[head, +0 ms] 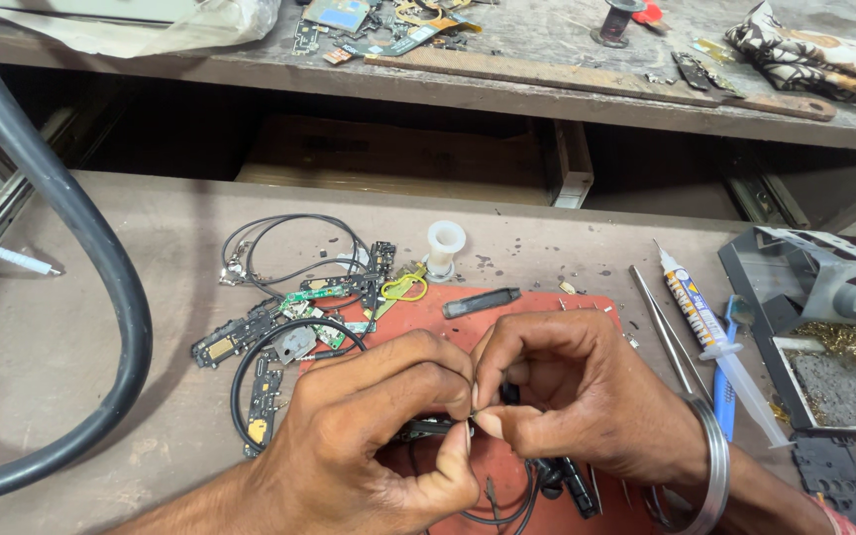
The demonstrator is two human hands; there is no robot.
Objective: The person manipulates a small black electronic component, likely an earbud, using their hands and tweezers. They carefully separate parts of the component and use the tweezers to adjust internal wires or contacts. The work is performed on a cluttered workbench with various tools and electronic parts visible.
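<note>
My left hand (378, 426) and my right hand (577, 391) meet over a red work mat (527, 307) near the table's front edge. Both pinch a small dark electronic part (428, 428) with thin black wires (507, 510) trailing below it; the fingertips touch at the middle, and the part is mostly hidden by them. A metal bangle (713, 466) circles my right wrist. Left of my hands lies a heap of small circuit boards (289, 317) and looped black cable (289, 243).
A thick black hose (101, 267) curves down the left. A white spool (445, 246), a black strip (482, 302), tweezers (661, 327), a glue syringe (710, 332) and a soldering-iron stand (824, 297) with brass wool sit around the mat. A cluttered shelf (547, 89) runs behind.
</note>
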